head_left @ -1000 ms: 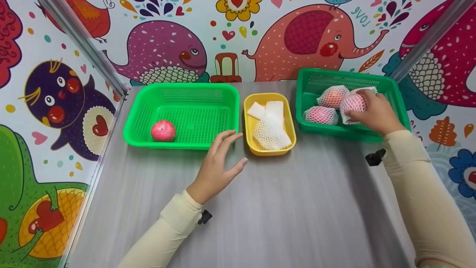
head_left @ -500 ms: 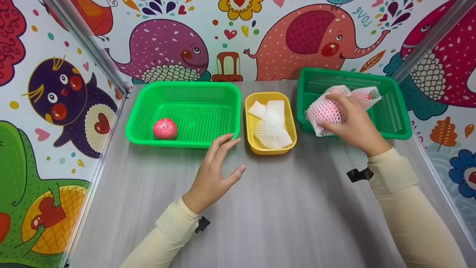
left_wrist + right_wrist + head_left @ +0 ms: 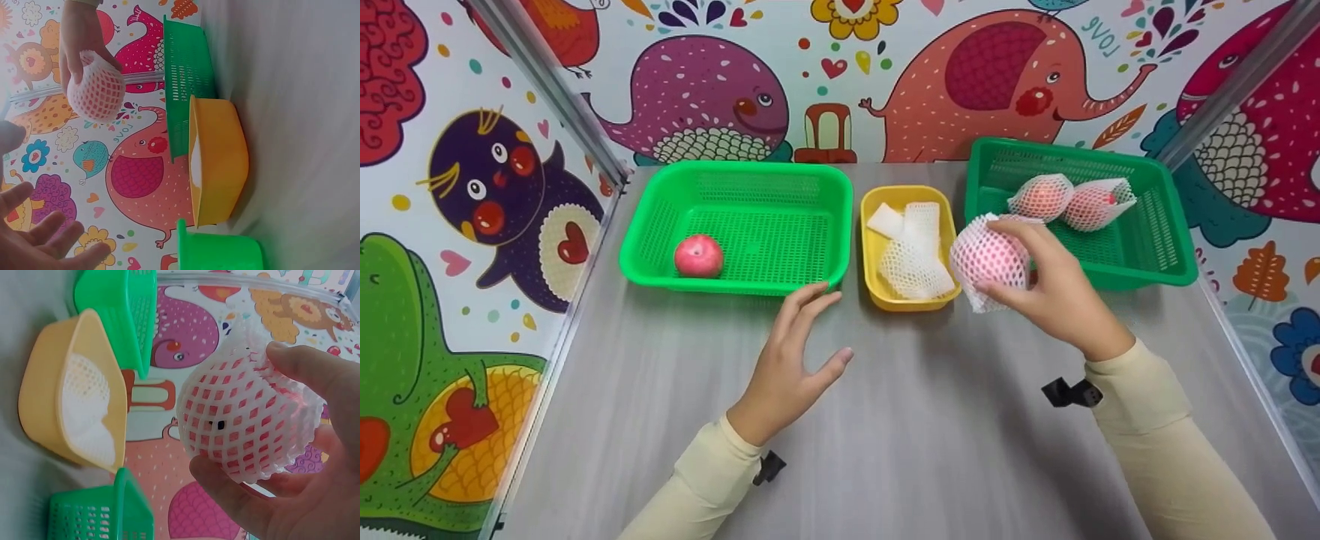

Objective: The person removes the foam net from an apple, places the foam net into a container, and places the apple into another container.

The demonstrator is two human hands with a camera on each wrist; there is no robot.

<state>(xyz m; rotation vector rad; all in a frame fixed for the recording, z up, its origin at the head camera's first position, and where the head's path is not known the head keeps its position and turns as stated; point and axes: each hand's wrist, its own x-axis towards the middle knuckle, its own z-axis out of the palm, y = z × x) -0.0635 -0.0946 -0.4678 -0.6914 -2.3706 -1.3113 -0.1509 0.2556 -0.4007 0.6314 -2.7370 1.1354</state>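
Note:
My right hand (image 3: 1061,296) grips a pink round fruit (image 3: 990,262) in a white foam net, thumb on one side and fingers on the other. It hangs in front of the dark green basket, beside the yellow tub. In the right wrist view the netted fruit (image 3: 242,416) fills the grasp, pink skin showing through the mesh. My left hand (image 3: 784,371) holds nothing; its fingers are spread and gently bent near the front rim of the bright green basket (image 3: 735,286). A bare pinkish-red fruit (image 3: 698,256) lies in that basket's front left corner.
The dark green basket (image 3: 1174,225) at the right holds netted fruits (image 3: 1041,197), one partly hidden by my right hand. Between the baskets stands a yellow tub (image 3: 874,289) with empty white foam nets (image 3: 915,266). Patterned walls rise behind the grey table (image 3: 885,450).
My right hand has lifted the netted fruit out of the dark green basket and carried it left and toward me. My left hand has stayed nearly in place.

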